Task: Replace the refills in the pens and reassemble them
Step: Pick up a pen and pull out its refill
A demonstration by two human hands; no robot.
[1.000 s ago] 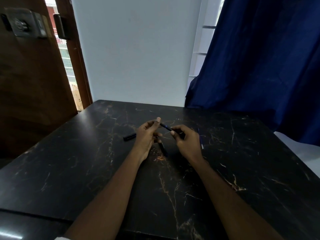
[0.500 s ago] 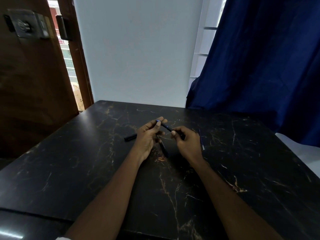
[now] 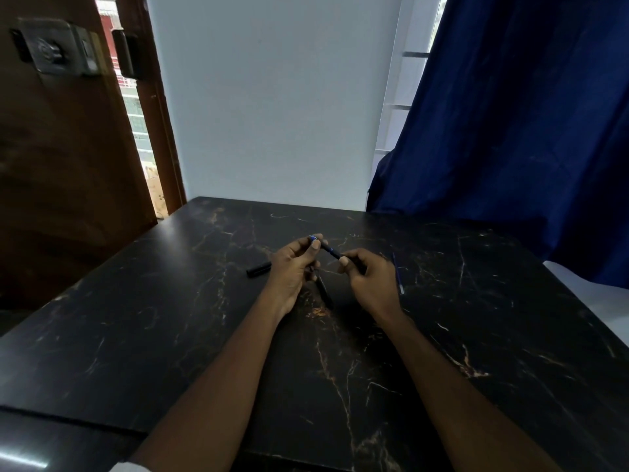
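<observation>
We hold one dark slim pen barrel with a blue end [image 3: 325,247] between both hands, raised just above the black marble-patterned desk [image 3: 476,335]. Our left hand [image 3: 292,267] has its grip closed on the blue end, thumb and fingertips pinching it. Our right hand [image 3: 369,272] has its grip closed on the other end of the same barrel, which disappears into the curled fingers. Whether the two halves are being screwed together or pulled apart we cannot tell from this view.

We judge the task to be partway through. This pen is in hand and not yet set down as finished, and loose parts lie around it, so refilling and reassembly both seem to remain. We see no pen that is plainly complete.

Counting what shows: one barrel in our hands; one short black cap-like piece [image 3: 258,269] lying on the desk just left of our left hand; one dark slim pen part [image 3: 323,291] lying on the desk between our wrists, partly hidden under the left hand; and one thin blue refill [image 3: 397,272] lying on the desk just right of our right hand. That makes four pieces in all, three of them resting on the desk. Whether the refill is new or spent is too small to tell.
</observation>
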